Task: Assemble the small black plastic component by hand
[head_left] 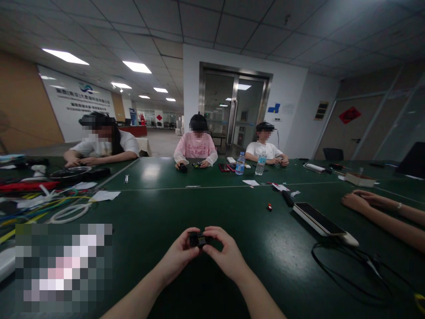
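A small black block-shaped part (199,239) with a yellowish patch on its near side is pinched between my two hands, over the near middle of the table. My left hand (179,253) grips its left end between thumb and fingers. On the other end, my right hand (226,250) closes with thumb and index finger. The part's exact kind is too small and dark to make out, and my fingertips cover its ends. Farther off to the right lies a tiny red and black piece (269,207), apart from both hands.
A dark green table (159,217) spreads around me. Tangled cables (71,212) lie left; a phone (319,218) on a white device and a black cable (332,270) lie right. Two bottles (240,164) stand at the far side. Three people sit opposite; another person's hands (360,200) rest at right.
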The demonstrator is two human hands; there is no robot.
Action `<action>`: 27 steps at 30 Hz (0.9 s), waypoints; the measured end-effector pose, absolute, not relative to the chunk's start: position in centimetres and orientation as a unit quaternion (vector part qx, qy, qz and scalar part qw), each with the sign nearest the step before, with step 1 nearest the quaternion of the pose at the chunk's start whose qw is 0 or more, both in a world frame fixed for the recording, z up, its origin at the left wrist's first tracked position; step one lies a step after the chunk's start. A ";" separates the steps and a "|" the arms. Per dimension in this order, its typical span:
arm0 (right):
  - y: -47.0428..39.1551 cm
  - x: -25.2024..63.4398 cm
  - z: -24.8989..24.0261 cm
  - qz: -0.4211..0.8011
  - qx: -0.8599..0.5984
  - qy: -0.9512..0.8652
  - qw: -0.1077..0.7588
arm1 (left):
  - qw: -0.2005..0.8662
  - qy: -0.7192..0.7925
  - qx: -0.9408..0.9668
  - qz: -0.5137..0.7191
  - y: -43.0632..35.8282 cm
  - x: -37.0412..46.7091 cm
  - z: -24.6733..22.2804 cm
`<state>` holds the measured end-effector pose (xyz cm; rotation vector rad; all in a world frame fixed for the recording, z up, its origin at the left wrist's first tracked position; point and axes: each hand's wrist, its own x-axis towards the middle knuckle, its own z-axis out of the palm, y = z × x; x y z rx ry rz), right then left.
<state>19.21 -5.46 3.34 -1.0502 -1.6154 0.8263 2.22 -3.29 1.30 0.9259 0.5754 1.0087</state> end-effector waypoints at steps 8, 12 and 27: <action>-5.4 19.0 3.5 0.316 -0.455 -0.698 0.455 | 0.745 0.246 0.432 0.445 -2.8 2.5 0.4; -5.4 19.1 3.4 0.310 -0.467 -0.701 0.441 | 0.729 0.261 0.448 0.446 -2.8 2.7 0.4; -5.5 19.3 3.4 0.306 -0.478 -0.706 0.424 | 0.689 0.297 0.498 0.435 -2.8 2.6 0.5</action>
